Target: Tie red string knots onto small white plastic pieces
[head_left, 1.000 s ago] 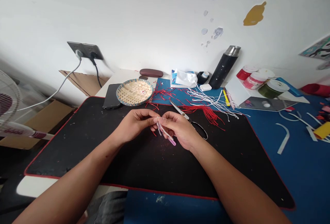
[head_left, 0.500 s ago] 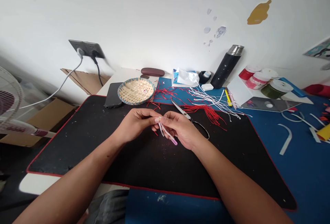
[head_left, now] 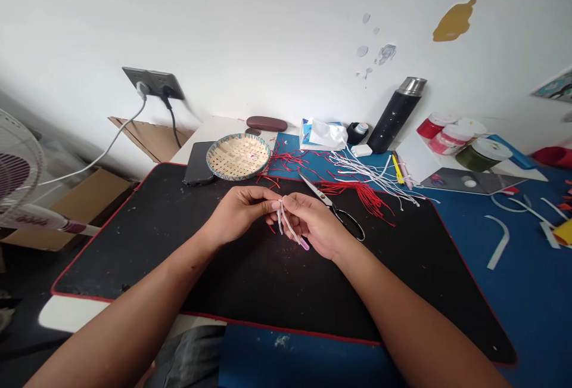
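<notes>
My left hand [head_left: 241, 209] and my right hand [head_left: 310, 218] meet above the black mat [head_left: 286, 292], fingertips pinched together on a white cord [head_left: 287, 225]. The cord's ends hang down between them. A small pink-purple tip [head_left: 304, 244] of some tool pokes out below my right fingers; its rest is hidden. Behind my right hand lies a pair of scissors [head_left: 328, 198], blades pointing away to the left. Bundles of red cords [head_left: 370, 200] and white cords [head_left: 370, 170] spread beyond the scissors.
A woven basket [head_left: 236, 158] sits behind my left hand, beside a dark phone [head_left: 199, 164]. At the back stand a tissue pack [head_left: 324, 134] and a black thermos [head_left: 395, 117]. Spools of cord [head_left: 482, 152] are at the right, a fan [head_left: 22, 173] at the left.
The camera view has shifted slightly. My fingertips have moved a little on the white cord, whose ends hang steeper now. Both hands keep their pinch.
</notes>
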Motion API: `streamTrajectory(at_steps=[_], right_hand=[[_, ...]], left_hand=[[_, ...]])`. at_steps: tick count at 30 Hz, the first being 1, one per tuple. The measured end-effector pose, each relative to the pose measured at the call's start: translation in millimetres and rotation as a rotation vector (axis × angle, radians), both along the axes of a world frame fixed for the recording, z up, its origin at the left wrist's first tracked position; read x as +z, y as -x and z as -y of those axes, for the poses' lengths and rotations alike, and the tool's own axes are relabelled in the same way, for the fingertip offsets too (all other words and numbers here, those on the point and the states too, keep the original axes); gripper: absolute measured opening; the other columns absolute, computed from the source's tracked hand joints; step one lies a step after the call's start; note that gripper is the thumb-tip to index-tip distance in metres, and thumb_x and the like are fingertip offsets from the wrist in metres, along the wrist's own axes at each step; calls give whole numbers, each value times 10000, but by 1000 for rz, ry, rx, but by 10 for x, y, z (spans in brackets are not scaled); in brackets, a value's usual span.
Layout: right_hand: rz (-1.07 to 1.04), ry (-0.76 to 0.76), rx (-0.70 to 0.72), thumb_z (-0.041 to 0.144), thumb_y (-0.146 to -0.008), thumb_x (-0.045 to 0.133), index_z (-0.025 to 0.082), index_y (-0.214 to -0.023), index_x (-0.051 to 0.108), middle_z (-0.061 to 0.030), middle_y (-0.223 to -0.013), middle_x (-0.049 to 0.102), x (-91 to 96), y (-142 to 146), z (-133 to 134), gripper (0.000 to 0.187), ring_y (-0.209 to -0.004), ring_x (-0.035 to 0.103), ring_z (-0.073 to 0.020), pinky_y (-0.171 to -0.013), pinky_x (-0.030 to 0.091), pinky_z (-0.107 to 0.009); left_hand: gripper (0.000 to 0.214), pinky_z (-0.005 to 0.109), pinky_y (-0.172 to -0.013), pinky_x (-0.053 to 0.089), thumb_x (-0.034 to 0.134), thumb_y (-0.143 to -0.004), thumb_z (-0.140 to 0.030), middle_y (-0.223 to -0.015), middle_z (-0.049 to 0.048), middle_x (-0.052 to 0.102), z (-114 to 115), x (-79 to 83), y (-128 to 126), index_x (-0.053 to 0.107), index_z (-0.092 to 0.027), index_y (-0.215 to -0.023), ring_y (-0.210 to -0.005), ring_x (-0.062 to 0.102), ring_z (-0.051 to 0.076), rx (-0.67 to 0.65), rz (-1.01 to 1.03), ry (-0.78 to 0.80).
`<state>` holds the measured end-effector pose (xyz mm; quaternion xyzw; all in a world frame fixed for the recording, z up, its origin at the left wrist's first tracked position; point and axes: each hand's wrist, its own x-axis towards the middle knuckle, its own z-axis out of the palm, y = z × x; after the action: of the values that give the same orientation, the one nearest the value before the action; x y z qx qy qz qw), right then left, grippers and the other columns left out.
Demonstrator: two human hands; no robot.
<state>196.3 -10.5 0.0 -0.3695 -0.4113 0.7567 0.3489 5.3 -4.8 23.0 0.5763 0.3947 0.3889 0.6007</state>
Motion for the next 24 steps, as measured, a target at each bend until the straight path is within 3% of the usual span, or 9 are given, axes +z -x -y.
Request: streamTrajectory(at_steps=[18,24], right_hand=[[40,-66,-56,629,-822,794,202,-825,584,21,-623,657,-13,47,13,475,-464,567,-109,-398,396,-199],[27,-95,-52,621,-836,790,201,-845,579,6,-688,693,0,41,22,470,-486,591,-107,-403,399,-195]], left_hand=[[396,246,-618,545,898,-747,-521,-687,64,754,11,-34,-34,819,-134,-770,-613,637,146,61,34,61],[397,243,-581,550,943,-690,-509,-642,50,738,7,-69,-44,824,-138,-765,-592,644,144,81,111,101]])
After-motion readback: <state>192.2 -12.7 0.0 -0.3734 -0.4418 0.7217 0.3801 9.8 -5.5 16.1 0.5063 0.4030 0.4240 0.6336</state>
